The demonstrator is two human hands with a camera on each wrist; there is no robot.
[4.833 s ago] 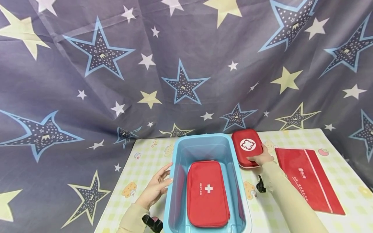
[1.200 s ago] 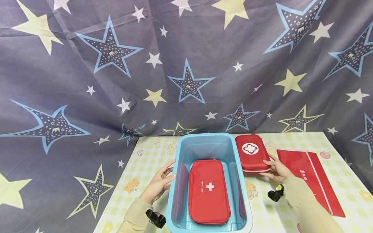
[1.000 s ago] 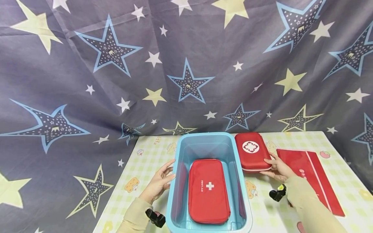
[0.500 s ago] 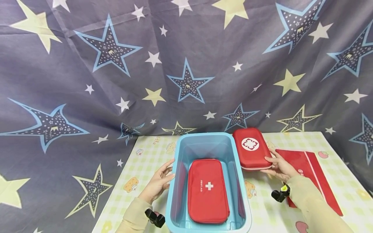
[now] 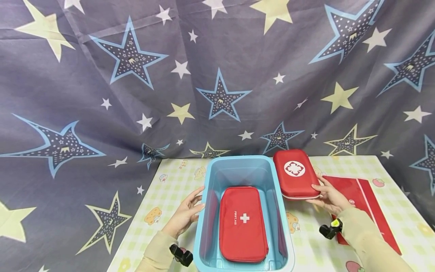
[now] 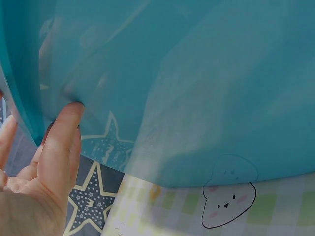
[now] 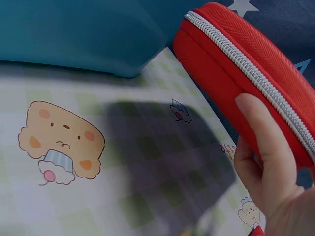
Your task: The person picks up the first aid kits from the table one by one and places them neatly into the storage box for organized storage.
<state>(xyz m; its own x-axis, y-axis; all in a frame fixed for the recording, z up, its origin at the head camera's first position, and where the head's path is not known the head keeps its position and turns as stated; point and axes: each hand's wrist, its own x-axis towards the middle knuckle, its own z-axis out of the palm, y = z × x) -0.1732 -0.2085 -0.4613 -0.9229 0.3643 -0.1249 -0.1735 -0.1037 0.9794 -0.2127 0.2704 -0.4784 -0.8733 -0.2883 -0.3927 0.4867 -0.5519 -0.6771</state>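
Observation:
My right hand point(image 5: 329, 195) grips the near right corner of a red hard zip case point(image 5: 294, 177) with a white cross emblem. In the right wrist view the case point(image 7: 251, 73) is tilted above the tabletop, its shadow below; my right hand point(image 7: 278, 172) presses a digit along its zipped side. My left hand point(image 5: 183, 214) rests with fairly straight fingers against the left side of the blue plastic bin point(image 5: 201, 230); in the left wrist view a fingertip touches the bin's wall point(image 6: 197, 88). Inside the bin lies a red soft first aid pouch point(image 5: 244, 234) with a white cross.
A flat red document pouch point(image 5: 372, 204) with a white stripe lies at the right of the table, partly hidden by my right arm. The table wears a green-checked cloth point(image 5: 153, 241). A starry dark curtain point(image 5: 190, 143) hangs behind.
My right hand has shifted from the top of the red zip case to its near right corner and lifted it off the table. My left hand stays against the bin.

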